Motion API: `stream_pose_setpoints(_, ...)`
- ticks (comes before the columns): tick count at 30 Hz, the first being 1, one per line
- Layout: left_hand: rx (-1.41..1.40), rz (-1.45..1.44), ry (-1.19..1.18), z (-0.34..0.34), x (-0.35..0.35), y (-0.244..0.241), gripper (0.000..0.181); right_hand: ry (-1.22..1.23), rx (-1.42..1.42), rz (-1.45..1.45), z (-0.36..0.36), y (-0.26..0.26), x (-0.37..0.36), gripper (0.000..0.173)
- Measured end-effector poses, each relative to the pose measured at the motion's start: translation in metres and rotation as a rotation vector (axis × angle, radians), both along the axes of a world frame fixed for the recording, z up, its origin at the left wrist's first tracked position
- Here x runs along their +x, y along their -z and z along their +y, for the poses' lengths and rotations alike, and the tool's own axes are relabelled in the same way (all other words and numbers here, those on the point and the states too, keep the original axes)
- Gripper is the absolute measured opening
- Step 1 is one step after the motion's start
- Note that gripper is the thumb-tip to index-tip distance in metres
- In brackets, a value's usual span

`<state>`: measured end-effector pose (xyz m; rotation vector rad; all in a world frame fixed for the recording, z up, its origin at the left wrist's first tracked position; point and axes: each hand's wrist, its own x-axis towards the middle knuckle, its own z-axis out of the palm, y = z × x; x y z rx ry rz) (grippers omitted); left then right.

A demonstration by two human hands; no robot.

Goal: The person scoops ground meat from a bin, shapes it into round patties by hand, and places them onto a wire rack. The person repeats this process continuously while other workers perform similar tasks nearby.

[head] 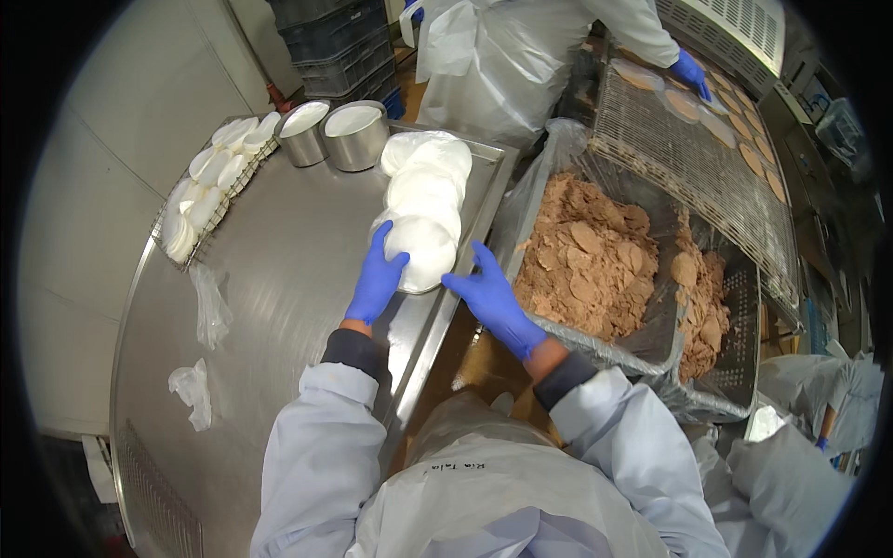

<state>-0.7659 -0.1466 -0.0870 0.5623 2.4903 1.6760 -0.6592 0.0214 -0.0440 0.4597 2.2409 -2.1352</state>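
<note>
Both my hands wear blue gloves. My left hand (379, 279) rests with spread fingers at the left edge of the nearest stack of round white sheets (421, 252). Across from it, my right hand (488, 296) is at the stack's lower right, thumb and fingers apart; whether its thumb touches the sheets I cannot tell. More stacks of the sheets extend away from me in an overlapping row on the steel table (279, 279). Behind them stand two round metal containers, the left one (305, 132) and the right one (354, 136), each with white round sheets inside.
A wire basket (209, 230) of white discs and crumpled clear plastic (209, 307) are on the table. At right, plastic-lined crates hold ground-meat mixture (593, 258). Beyond, a co-worker's gloved hand (691, 73) is over patties on a wire conveyor (649, 125). Black crates (338, 52) stand behind.
</note>
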Motion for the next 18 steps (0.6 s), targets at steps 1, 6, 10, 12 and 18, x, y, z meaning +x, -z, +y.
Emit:
stream_pose_setpoints(1,0.002,-0.026,0.004,0.002,0.002,-0.006,0.065,-0.036,0.082,0.027,0.003,0.002,-0.017,0.086)
stream_pose_setpoints(6,-0.504,0.16,-0.21,0.009,0.001,-0.009,0.073,-0.038,0.408,0.044,0.009,0.031,-0.086,0.096)
stream_pose_setpoints(10,-0.411,0.262,-0.426,0.008,0.001,0.029,0.08,0.01,0.518,-0.024,-0.002,0.067,-0.108,0.103)
stream_pose_setpoints(12,-0.317,0.219,-0.392,0.027,0.0,0.035,0.082,0.114,0.621,-0.029,-0.005,0.079,-0.119,0.103)
stream_pose_setpoints(18,0.017,0.05,-0.355,0.066,-0.042,0.025,0.081,0.215,0.048,-0.019,0.026,0.068,-0.151,0.098)
